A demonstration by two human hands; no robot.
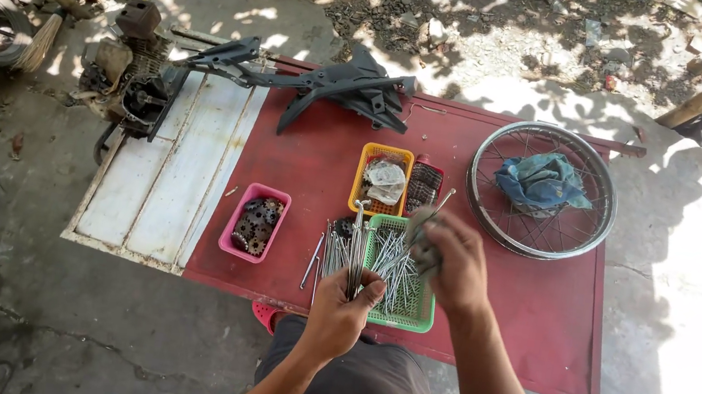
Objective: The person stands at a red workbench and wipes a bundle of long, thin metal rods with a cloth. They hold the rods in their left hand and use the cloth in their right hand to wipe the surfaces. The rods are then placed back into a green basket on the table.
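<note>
- The left hand (343, 307) is closed around a bundle of metal spokes (355, 248) standing upright.
- The right hand (450, 259) grips a grey rag (424, 242) wrapped round one spoke (439, 205).
- Both hover over a green basket (410, 310) on the red panel (536, 314), a wheel rim (600, 225) nearby.

A wheel rim (542, 190) with a blue rag (543, 182) lies far right on the red tabletop (536, 314). A pink tray (255, 222) of gears sits left, an orange basket (382, 179) beyond. An engine (131, 70) stands far left.
</note>
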